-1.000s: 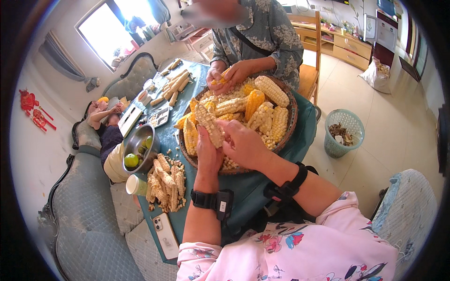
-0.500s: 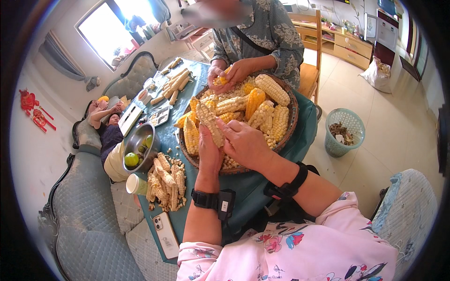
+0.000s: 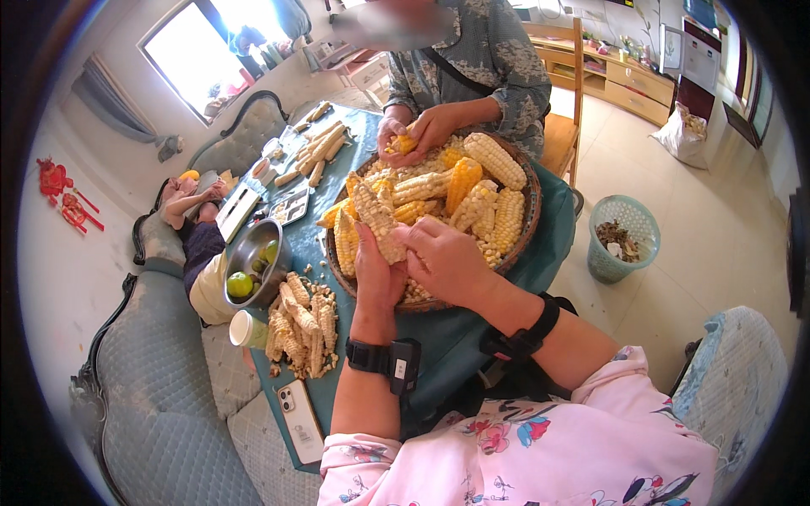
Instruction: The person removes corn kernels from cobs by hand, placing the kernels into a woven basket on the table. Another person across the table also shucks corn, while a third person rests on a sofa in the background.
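Note:
My left hand [image 3: 375, 270] is closed round a pale ear of corn [image 3: 373, 215], holding it tilted above the near-left part of a round woven basket [image 3: 533, 202]. My right hand [image 3: 443, 257] is closed against the right side of that ear, fingertips pressed on its kernels. Under and around the ear, several white and yellow ears [image 3: 464, 181] lie on loose kernels in the basket. Left of my forearms, a pile of stripped cobs [image 3: 299, 329] rests on the teal-covered table [image 3: 515, 287].
Across the table a person [image 3: 472, 59] holds yellow corn over the basket. Another person [image 3: 202, 240] lies on the sofa [image 3: 160, 379]. A steel bowl of green fruit [image 3: 278, 278], paper cup [image 3: 245, 331] and phone [image 3: 299, 422] are at left; a bin [image 3: 616, 261] stands right.
My right fingers have shifted slightly along the ear, which I still hold. The person opposite has worked their fingers over their yellow corn. The view has moved very slightly.

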A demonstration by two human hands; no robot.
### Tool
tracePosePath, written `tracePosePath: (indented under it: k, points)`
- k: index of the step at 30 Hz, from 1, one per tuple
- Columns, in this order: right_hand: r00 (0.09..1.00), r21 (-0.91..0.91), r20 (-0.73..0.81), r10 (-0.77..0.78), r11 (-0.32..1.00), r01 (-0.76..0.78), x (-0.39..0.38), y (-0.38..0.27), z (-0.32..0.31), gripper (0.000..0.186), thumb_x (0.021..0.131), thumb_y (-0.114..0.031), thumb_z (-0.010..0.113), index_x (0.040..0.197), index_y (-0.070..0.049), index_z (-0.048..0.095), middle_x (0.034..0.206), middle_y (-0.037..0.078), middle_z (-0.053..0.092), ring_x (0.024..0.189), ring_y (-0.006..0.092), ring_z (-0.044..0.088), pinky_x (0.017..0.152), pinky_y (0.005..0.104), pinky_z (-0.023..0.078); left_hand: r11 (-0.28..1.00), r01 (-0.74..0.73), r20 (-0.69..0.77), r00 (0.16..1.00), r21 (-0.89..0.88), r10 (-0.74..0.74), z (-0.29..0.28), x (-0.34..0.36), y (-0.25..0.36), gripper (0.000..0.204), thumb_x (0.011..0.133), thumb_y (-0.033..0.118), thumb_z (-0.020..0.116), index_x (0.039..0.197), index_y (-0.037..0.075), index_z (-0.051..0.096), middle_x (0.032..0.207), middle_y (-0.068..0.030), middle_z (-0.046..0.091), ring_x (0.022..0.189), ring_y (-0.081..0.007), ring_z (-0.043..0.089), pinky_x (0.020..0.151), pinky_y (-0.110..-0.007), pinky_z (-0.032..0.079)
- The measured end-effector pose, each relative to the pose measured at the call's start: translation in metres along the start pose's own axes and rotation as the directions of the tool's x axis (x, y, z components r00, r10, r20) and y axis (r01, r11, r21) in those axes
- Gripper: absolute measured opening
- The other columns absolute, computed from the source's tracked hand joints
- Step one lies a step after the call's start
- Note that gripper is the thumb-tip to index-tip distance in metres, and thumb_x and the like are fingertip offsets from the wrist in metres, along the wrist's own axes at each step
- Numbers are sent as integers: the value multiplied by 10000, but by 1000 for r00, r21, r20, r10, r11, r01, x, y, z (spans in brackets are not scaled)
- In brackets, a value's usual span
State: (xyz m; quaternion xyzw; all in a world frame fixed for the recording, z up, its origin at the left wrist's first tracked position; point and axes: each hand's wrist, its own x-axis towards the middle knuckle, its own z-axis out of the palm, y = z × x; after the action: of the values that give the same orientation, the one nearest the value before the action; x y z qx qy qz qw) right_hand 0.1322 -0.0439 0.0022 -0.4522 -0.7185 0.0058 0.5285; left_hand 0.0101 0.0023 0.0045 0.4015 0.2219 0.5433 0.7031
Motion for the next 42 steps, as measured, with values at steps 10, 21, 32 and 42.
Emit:
tracePosePath:
  k: [10, 21, 32, 42]
  points:
    - [983, 21, 78, 164, 986, -166, 3, -7, -7, 470, 771, -106, 519, 1230, -83, 419, 933, 158, 558, 832, 331, 571, 697, 412, 485, 997, -26, -60, 998, 75, 30, 4, 1, -4, 482, 931, 466, 323, 1144, 56, 460, 1009, -67, 581, 920, -183, 586, 757, -320, 491]
    - [891, 284, 202, 406, 846, -450, 8, 7, -10, 403, 851, -403, 511, 756, -12, 549, 674, 169, 580, 680, 348, 582, 588, 413, 438, 780, -314, 300, 939, 541, 170, -3, -2, -1, 370, 950, 229, 370, 1245, 9, 410, 1128, -70, 526, 1041, -149, 495, 883, -262, 392]
    - [935, 338, 142, 324, 872, -354, 4, 17, 4, 322, 872, -294, 490, 801, 16, 538, 744, 227, 565, 731, 395, 550, 628, 423, 430, 981, -26, 175, 985, 190, -8, -11, 4, -8, 402, 960, 259, 351, 1264, 0, 400, 1165, -71, 512, 1047, -131, 490, 901, -265, 388]
    - [877, 372, 188, 441, 795, -479, 7, 11, -2, 340, 834, -344, 556, 830, -6, 521, 650, 122, 551, 617, 238, 558, 577, 345, 433, 994, -27, 169, 985, -105, 44, -3, 3, 0, 319, 960, 236, 330, 1198, 40, 412, 1082, -86, 535, 964, -187, 540, 837, -336, 446]
